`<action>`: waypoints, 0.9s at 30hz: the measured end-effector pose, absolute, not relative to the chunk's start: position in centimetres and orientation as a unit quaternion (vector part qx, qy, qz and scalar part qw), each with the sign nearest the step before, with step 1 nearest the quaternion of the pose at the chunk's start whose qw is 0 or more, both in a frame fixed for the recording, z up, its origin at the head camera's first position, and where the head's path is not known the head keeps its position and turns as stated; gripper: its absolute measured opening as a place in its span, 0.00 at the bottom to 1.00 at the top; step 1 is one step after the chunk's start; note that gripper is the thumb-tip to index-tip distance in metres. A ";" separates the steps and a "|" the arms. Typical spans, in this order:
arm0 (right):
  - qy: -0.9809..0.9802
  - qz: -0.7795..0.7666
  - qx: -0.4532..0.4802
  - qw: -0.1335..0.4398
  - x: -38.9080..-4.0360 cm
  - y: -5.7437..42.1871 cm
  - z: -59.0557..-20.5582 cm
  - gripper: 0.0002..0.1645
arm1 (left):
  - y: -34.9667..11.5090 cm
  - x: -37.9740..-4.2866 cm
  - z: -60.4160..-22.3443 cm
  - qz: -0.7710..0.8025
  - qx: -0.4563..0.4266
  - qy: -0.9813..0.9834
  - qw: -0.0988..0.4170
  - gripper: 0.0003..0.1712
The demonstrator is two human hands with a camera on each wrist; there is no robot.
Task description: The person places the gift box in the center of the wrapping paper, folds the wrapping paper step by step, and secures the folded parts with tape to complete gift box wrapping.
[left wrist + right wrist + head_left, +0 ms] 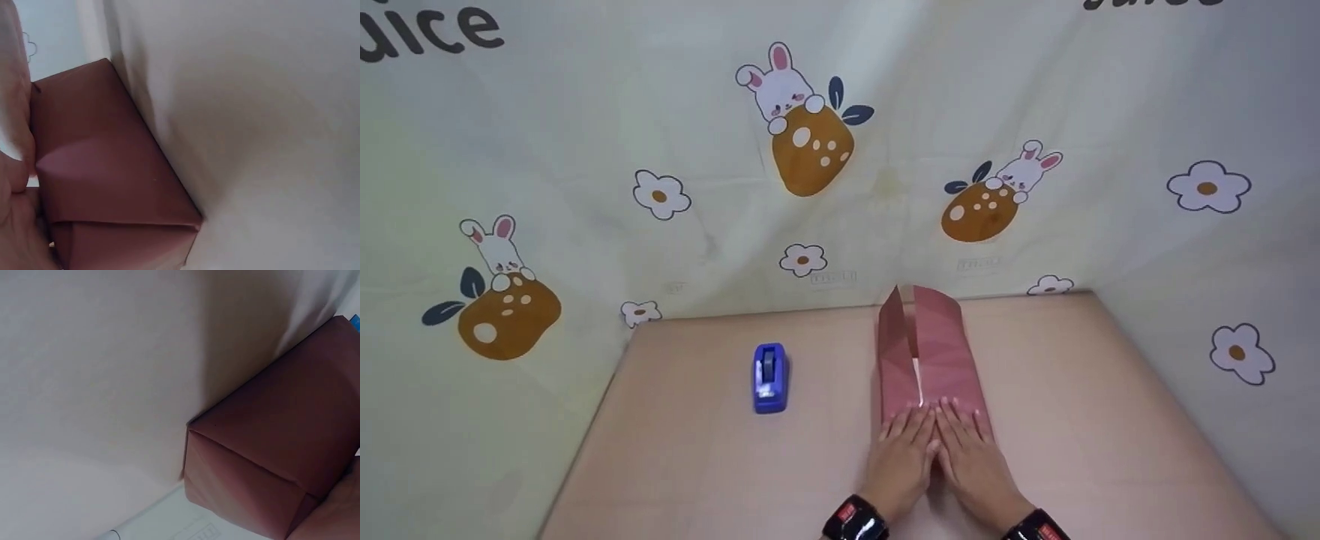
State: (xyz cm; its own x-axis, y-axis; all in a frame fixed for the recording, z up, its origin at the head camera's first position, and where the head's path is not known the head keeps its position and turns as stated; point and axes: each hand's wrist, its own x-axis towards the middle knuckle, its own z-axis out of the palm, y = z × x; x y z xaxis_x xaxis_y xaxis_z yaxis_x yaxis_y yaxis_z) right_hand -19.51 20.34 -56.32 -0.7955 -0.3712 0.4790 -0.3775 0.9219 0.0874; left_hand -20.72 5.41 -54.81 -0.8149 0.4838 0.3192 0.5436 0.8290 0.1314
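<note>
A box-shaped parcel in dark red wrapping paper (949, 360) lies lengthwise before me. Its paper edges stand up and part at the far end, and a narrow white strip shows along the seam in between. Side by side on top of its near part, my left hand (900, 457) and right hand (971, 457) press down with fingers extended forward. The thumbs come close together at the middle. In the left wrist view the parcel (112, 152) shows a smooth side and a folded edge. The right wrist view shows the parcel's (281, 422) other side and a creased end.
A blue tape dispenser (769, 379) stands to the left of the parcel on the light brown table (690, 457). Behind the table hangs a pale cloth (885, 225) printed with rabbits, fruit and flowers. It also borders both sides. Each wrist wears a black band (855, 517).
</note>
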 end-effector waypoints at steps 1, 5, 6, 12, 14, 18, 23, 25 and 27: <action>-0.947 0.009 0.197 0.255 -19.6 20.4 -56.3 0.29 | 5.4 -20.8 -54.9 -0.105 -0.266 -0.948 0.139 0.27; -0.948 0.028 0.188 0.257 -19.5 20.3 -56.2 0.28 | 5.7 -21.0 -55.2 -0.093 -0.248 -0.955 0.133 0.28; -0.949 0.030 0.184 0.253 -19.4 20.3 -56.1 0.28 | 5.7 -21.1 -55.3 -0.089 -0.245 -0.957 0.132 0.28; -0.972 0.033 0.138 0.187 -19.4 20.0 -55.7 0.29 | 5.4 -21.3 -55.4 -0.072 -0.227 -0.961 0.139 0.27; -0.978 0.036 0.126 0.165 -19.4 20.3 -55.6 0.30 | 5.5 -21.4 -55.4 -0.076 -0.225 -0.961 0.142 0.27; -0.976 0.043 0.135 0.164 -19.5 21.0 -55.7 0.30 | 5.4 -21.5 -55.5 -0.101 -0.225 -0.958 0.147 0.26; -0.966 0.047 0.153 0.205 -19.8 21.2 -56.0 0.28 | 5.1 -21.5 -55.1 -0.115 -0.223 -0.959 0.130 0.27; -0.962 0.050 0.158 0.218 -19.8 21.2 -56.0 0.27 | 5.1 -21.5 -54.7 -0.122 -0.211 -0.964 0.111 0.27; -0.959 0.053 0.160 0.227 -19.7 21.2 -55.9 0.25 | 5.2 -21.4 -54.2 -0.126 -0.195 -0.967 0.103 0.28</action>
